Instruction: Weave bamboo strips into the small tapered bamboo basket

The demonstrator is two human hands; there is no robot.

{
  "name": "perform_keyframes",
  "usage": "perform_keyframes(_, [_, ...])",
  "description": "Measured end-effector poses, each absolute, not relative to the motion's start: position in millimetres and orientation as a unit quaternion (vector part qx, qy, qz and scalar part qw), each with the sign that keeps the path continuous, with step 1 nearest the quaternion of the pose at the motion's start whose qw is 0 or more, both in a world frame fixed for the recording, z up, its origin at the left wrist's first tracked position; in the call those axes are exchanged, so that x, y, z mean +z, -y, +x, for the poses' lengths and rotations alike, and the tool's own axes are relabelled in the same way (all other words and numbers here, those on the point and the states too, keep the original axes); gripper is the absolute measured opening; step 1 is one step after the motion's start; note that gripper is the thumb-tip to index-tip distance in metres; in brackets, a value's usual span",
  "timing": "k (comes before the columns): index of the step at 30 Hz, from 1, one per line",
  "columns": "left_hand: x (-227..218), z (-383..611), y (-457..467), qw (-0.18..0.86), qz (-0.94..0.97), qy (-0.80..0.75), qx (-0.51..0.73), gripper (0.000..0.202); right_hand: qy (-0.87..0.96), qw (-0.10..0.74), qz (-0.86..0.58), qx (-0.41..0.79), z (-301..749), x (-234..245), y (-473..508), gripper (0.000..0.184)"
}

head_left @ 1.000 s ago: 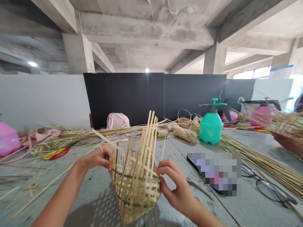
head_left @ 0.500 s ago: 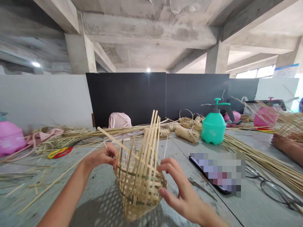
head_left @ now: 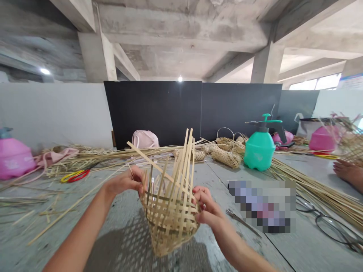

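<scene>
A half-woven bamboo basket [head_left: 171, 223] stands in front of me, narrow at the bottom, with several loose strips [head_left: 188, 162] rising from its upper edge. One pale strip [head_left: 146, 156] slants across the uprights, from upper left down toward the right side. My left hand [head_left: 132, 181] pinches the basket's upper left rim. On the opposite side, my right hand [head_left: 207, 206] has its fingers closed on the right edge, thumb outside on the weave. Its fingertips are partly hidden behind the strips.
Right of the basket lie tweezers [head_left: 244, 223], a blurred-out phone [head_left: 261, 207] and glasses [head_left: 326, 223]. Behind stand a green spray bottle [head_left: 258, 151] and small woven baskets [head_left: 225, 156]. Scissors [head_left: 75, 176] and a pink bottle [head_left: 15, 158] are at left. Another person's hand [head_left: 347, 170] is far right.
My right hand has closed from spread fingers onto the basket's right edge. The left hand keeps its hold on the rim. The whole view has shifted slightly.
</scene>
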State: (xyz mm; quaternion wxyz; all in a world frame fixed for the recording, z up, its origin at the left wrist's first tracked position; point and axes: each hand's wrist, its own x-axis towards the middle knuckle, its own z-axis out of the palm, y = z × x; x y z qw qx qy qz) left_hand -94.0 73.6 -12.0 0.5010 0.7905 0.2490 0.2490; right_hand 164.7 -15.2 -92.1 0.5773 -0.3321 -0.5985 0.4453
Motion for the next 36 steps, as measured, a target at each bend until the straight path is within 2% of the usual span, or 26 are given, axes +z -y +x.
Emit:
perform_keyframes(8, [-9.6,-90.2,-71.6,0.493,0.793,-0.257,0.248,0.029,0.572,0.612,-0.374,0.398,159.6,-88.1,17.5,0.010])
perform_keyframes(17, [-10.8,-89.8,-72.3,0.494,0.787,-0.268,0.256,0.032,0.572,0.591,-0.370,0.432,166.1,-84.6,18.3,0.011])
perform_keyframes(23, [-10.1,-91.1,-72.9,0.496,0.784,-0.272,0.255,0.032,0.672,0.559,-0.384,0.298,173.1,-76.1,23.9,0.019])
perform_keyframes(26, [-7.6,-89.3,-71.1,0.488,0.787,-0.276,0.258,0.031,0.683,0.544,-0.413,0.258,169.5,-71.7,29.8,0.018])
perform_keyframes(32, [-1.2,-83.9,-65.2,0.478,0.794,-0.285,0.244,0.031,0.648,0.548,-0.459,0.263,162.1,-71.8,30.2,0.003])
perform_keyframes(36, [0.4,-82.2,-64.7,0.470,0.799,-0.284,0.245,0.030,0.644,0.548,-0.464,0.263,161.3,-74.0,24.4,0.006])
